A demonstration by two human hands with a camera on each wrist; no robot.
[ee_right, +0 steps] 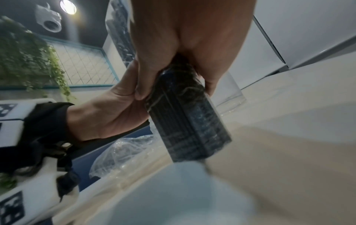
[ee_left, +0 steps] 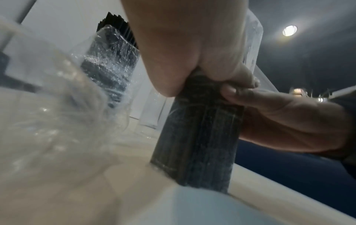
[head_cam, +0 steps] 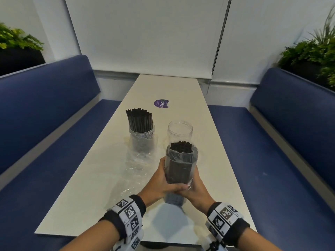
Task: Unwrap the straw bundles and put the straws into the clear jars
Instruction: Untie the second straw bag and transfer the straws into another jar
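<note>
Over table [head_cam: 108, 178], fingers [head_cam: 178, 187] round straw bundle [head_cam: 179, 167].

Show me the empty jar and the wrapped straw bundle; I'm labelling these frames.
empty jar [head_cam: 180, 130], head view, on its clear upper wall.
wrapped straw bundle [head_cam: 179, 169], head view, on its plastic-covered side.

I'm seeing a purple sticker [head_cam: 161, 103] sitting far ahead of the hands; blue benches [head_cam: 45, 113] are flanking them, plants [head_cam: 315, 53] sitting beyond.

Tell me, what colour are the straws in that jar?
Black straws, in the clear jar; clearest in the head view.
</note>
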